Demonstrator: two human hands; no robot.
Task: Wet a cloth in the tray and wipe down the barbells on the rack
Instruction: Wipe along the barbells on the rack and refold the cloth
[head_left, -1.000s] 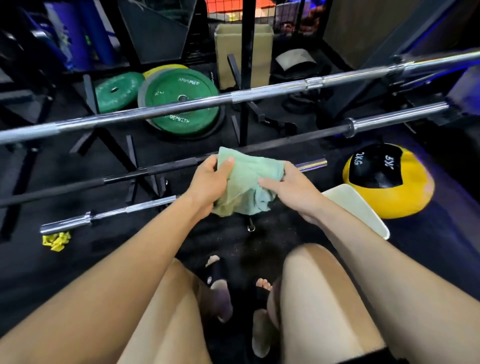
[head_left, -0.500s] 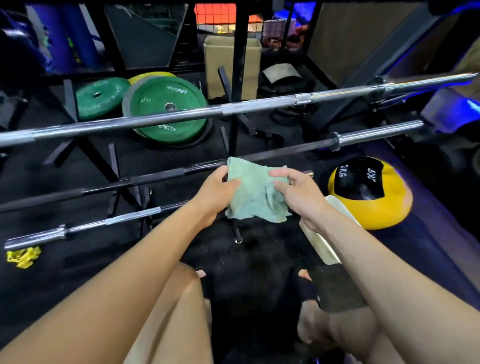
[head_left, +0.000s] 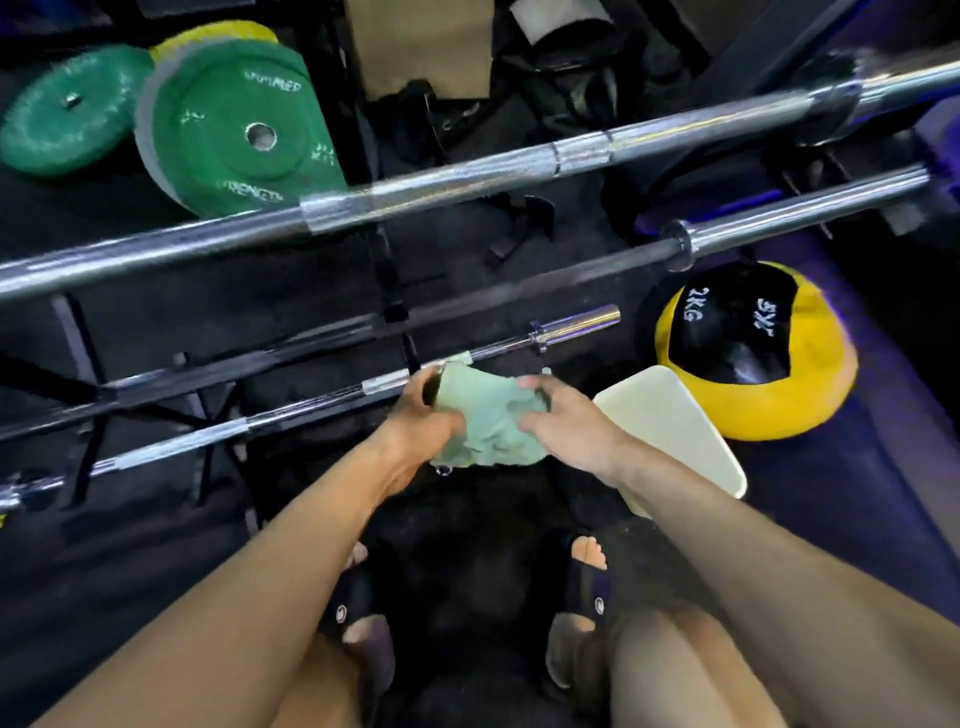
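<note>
Lowered since the earlier frame, my hands now hold the cloth (head_left: 485, 415) at the lowest barbell (head_left: 306, 402). Left hand (head_left: 421, 410), fingers curled, grips its left edge; right hand (head_left: 566, 421) pinches its right edge. Tray (head_left: 675, 415) lies just right, beside a yellow ball (head_left: 810, 395).
</note>
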